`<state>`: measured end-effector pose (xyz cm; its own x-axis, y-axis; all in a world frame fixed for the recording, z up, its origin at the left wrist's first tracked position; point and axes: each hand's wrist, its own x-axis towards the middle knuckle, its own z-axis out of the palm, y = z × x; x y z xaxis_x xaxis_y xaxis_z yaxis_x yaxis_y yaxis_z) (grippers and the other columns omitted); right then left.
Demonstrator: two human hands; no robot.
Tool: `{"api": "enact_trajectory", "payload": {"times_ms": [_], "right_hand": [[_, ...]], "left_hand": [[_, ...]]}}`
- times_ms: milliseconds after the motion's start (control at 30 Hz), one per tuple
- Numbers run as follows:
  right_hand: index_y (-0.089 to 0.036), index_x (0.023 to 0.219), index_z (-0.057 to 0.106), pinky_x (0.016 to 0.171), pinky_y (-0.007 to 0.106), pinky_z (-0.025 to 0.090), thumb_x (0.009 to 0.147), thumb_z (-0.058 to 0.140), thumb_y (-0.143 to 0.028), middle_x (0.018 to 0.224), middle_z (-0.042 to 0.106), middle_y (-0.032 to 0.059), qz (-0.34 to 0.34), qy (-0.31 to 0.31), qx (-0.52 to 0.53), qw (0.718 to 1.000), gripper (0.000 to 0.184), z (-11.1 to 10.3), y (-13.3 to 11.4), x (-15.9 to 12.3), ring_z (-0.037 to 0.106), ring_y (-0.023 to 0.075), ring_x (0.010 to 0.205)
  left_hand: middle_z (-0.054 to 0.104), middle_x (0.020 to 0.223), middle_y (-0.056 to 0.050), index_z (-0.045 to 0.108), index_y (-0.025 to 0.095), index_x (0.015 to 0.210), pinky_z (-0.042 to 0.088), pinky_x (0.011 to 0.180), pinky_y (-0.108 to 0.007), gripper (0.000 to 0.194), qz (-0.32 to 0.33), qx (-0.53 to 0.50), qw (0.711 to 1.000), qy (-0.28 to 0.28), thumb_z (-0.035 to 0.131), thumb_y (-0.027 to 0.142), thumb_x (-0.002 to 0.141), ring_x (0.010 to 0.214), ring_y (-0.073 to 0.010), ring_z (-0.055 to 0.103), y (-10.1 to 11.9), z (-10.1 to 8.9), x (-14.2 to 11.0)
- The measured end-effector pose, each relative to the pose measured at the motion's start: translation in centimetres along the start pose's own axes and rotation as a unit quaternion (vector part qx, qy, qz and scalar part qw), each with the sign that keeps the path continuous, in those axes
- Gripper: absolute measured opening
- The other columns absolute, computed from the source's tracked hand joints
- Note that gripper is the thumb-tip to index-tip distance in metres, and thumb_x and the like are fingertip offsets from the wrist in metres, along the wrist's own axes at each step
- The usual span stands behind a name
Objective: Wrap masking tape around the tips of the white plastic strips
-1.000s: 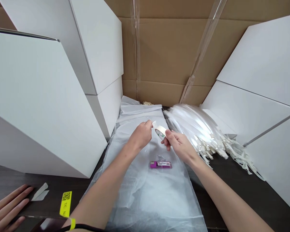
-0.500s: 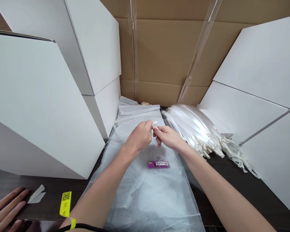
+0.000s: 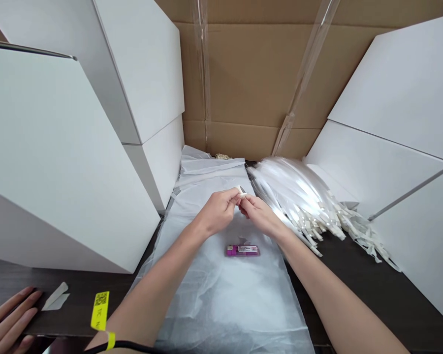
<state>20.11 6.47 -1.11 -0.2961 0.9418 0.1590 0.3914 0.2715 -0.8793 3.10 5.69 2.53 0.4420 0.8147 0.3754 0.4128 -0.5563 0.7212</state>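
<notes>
My left hand (image 3: 218, 212) and my right hand (image 3: 256, 214) meet above a translucent white sheet (image 3: 214, 290), their fingertips pinching a small white strip, perhaps tape (image 3: 240, 191). No tape roll shows; my right hand may hide it. Below my hands, a small magenta object with a white label (image 3: 242, 250) lies on the sheet, not touched by either hand. A bundle of glossy white strips (image 3: 299, 201) fans out just beyond my right hand.
Large white boards or boxes (image 3: 59, 147) stand to the left and others (image 3: 391, 137) to the right, before a taped cardboard wall (image 3: 251, 78). On the dark table (image 3: 74, 314) lie a yellow tag (image 3: 100, 310) and a pale scrap (image 3: 56, 296). Another person's hand (image 3: 7, 314) rests at lower left.
My hands have come closer together around the small white strip. The tape roll held in my right hand a second ago no longer shows. The view has shifted slightly.
</notes>
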Motion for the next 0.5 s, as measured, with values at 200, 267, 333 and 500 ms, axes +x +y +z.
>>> {"api": "enact_trajectory", "payload": {"times_ms": [200, 267, 333, 500], "right_hand": [[-0.02, 0.077, 0.051, 0.07, 0.03, 0.039, 0.102, 0.034, -0.044, 0.078, 0.056, 0.0016, -0.081, 0.026, -0.063, 0.994, 0.039, -0.3, 0.6, 0.1, 0.052, 0.0176, 0.075], [-0.02, 0.075, 0.052, 0.077, 0.031, 0.041, 0.102, 0.035, -0.041, 0.081, 0.058, 0.0033, -0.13, 0.034, -0.106, 0.985, 0.039, -0.4, 0.9, 0.4, 0.054, 0.0189, 0.082], [-0.02, 0.078, 0.056, 0.081, 0.033, 0.043, 0.101, 0.039, -0.04, 0.086, 0.061, 0.0049, -0.145, 0.045, -0.139, 0.979, 0.035, -0.5, 1.2, 0.6, 0.056, 0.0201, 0.088], [-0.019, 0.111, 0.058, 0.088, 0.04, 0.047, 0.088, 0.066, -0.047, 0.114, 0.064, 0.011, -0.103, 0.128, -0.218, 0.962, 0.038, -2.0, -0.4, -1.2, 0.06, 0.0274, 0.106]], "left_hand": [[0.059, 0.07, 0.001, 0.055, 0.017, 0.071, 0.037, 0.066, -0.025, 0.035, -0.08, -0.022, 0.997, -0.011, 0.04, 0.035, 0.098, 0.067, -0.0129, 0.049, 0.0, 0.8, 0.2], [0.055, 0.066, 0.001, 0.059, 0.017, 0.07, 0.035, 0.062, -0.025, 0.039, -0.111, -0.038, 0.993, -0.026, 0.041, 0.039, 0.097, 0.063, -0.0126, 0.046, -0.3, 0.8, 0.4], [0.049, 0.061, 0.002, 0.06, 0.016, 0.071, 0.033, 0.057, -0.025, 0.042, -0.13, -0.063, 0.989, -0.03, 0.042, 0.044, 0.096, 0.057, -0.0117, 0.042, -0.8, 0.7, 0.5], [0.044, 0.06, 0.003, 0.059, 0.016, 0.074, 0.03, 0.054, -0.024, 0.043, -0.165, -0.11, 0.98, 0.034, 0.042, 0.049, 0.096, 0.054, -0.0101, 0.036, -1.7, 0.3, 0.6]]}}
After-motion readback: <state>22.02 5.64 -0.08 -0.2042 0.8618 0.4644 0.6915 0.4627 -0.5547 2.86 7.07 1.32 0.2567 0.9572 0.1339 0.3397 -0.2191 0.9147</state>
